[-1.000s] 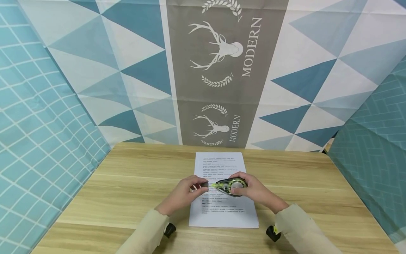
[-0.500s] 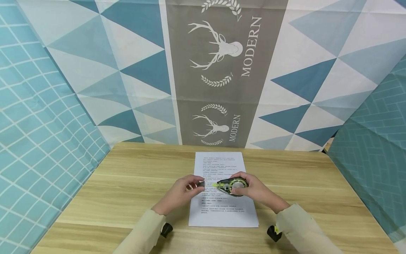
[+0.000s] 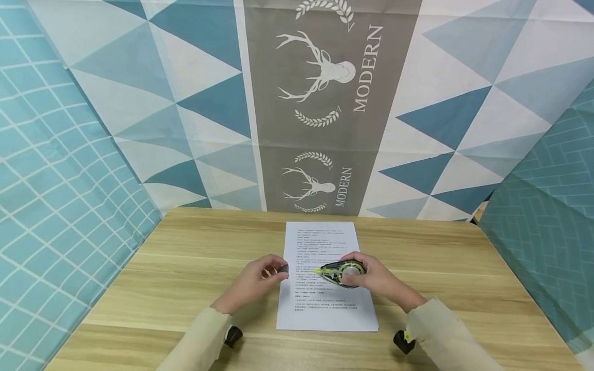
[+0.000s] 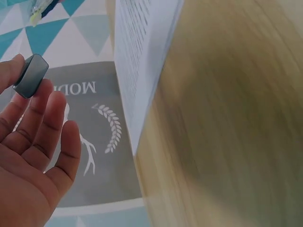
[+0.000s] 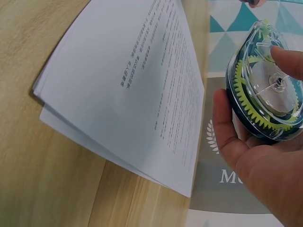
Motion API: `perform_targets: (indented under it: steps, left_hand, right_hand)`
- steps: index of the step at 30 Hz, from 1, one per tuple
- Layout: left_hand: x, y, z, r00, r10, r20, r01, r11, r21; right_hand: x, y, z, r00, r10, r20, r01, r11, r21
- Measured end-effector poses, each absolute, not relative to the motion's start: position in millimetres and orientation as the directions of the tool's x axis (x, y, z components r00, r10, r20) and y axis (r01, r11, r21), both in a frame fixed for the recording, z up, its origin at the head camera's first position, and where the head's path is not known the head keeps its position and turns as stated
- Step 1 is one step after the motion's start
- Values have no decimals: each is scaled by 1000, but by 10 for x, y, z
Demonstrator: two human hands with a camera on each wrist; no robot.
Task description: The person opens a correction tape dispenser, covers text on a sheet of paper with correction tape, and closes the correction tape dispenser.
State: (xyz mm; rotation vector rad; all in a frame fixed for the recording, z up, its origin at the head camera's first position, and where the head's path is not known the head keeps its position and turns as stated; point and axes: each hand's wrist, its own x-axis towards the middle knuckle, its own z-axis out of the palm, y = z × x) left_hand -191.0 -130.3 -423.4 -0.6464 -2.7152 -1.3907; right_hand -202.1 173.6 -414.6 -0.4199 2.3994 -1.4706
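Note:
My left hand (image 3: pixel 254 281) pinches a small dark grey translucent cap (image 4: pixel 31 76) between thumb and fingertips, over the left edge of the paper stack. My right hand (image 3: pixel 375 277) grips a correction tape dispenser (image 3: pixel 341 272) with a clear case, its green gear and white reel showing in the right wrist view. The dispenser's yellow-green tip is uncovered and points left, toward the left hand. A gap lies between tip and cap. Beneath both hands is a stack of printed paper (image 3: pixel 327 314), lying flat with its text upward.
The wooden table (image 3: pixel 185 247) reaches out on both sides of the paper. A patterned cloth backdrop (image 3: pixel 320 123) rises behind the table's far edge, with tiled-pattern cloths at left and right. Black wrist devices (image 3: pixel 233 336) sit under both cuffs.
My left hand has moved left with the cap, widening the gap to the dispenser's tip. The right hand has shifted slightly right, still holding the dispenser.

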Motion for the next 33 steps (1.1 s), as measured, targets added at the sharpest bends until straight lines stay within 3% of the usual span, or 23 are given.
perform_targets:
  steps: [17,33]
  left_hand:
    - [-1942,-1849,-4309,-967,238,92,228,643,731]
    - [-1970,-2127,-4376,-985,167,-28,92,669,738]
  right_hand:
    - [-1990,1854,-4163,-922,-371,-114,-66,439,-896]
    - [-1971,1952,-4167,-934,-337,-117,-45,436,-899]
